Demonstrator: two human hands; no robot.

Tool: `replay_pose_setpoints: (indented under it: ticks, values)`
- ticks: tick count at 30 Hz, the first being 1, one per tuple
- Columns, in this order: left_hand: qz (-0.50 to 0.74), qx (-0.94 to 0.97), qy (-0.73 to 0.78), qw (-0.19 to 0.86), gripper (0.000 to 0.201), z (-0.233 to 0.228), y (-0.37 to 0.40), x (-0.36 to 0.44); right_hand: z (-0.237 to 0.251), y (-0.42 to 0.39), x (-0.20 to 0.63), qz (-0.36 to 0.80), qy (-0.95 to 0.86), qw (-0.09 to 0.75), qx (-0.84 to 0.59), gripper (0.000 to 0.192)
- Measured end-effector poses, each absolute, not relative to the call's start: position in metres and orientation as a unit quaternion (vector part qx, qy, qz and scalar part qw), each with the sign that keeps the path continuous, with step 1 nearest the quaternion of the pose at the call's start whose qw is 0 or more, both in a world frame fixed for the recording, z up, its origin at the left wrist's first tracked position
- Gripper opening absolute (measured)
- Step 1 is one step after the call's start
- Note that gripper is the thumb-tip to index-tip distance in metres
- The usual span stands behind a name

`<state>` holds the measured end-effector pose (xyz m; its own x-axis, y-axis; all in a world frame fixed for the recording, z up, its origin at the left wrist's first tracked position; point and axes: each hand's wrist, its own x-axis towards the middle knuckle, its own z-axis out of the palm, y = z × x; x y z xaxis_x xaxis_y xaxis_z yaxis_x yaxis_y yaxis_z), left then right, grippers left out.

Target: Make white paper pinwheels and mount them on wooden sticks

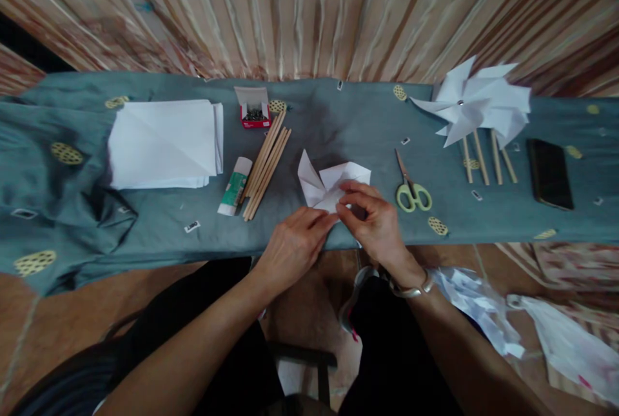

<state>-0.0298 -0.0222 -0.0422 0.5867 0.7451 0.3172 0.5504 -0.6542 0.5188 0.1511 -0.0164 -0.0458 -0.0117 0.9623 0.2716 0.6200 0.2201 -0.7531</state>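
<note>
White folded paper (329, 185) pinched at its near edge by both our hands, left hand (293, 245) and right hand (374, 222) closed on it; scissors (411, 189) just right of them, glue stick (235, 185) and sticks (265, 164) left, on the table (145, 222)

The partly folded white paper square (333, 185) looks matt and crisp. It lies on a soft, wrinkled grey-green cloth (338, 126), also matt. The pale round wooden sticks (267, 164) look smooth; the scissors with light green plastic handles (411, 189) have dull metal blades.
</note>
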Motion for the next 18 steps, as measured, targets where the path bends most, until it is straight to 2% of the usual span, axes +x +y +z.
replay_pose_setpoints:
  ticks: [4,18]
  values:
    - [0.27,0.868,0.368,0.194,0.02,-0.0415,-0.0224,-0.0302,-0.0442,-0.019,0.1483,0.19,-0.699,0.36,-0.588,0.01]
    - [0.243,0.873,0.393,0.158,0.022,-0.0383,-0.0217,-0.0282,-0.0468,-0.0191,0.146,0.161,-0.699,0.343,-0.607,0.008]
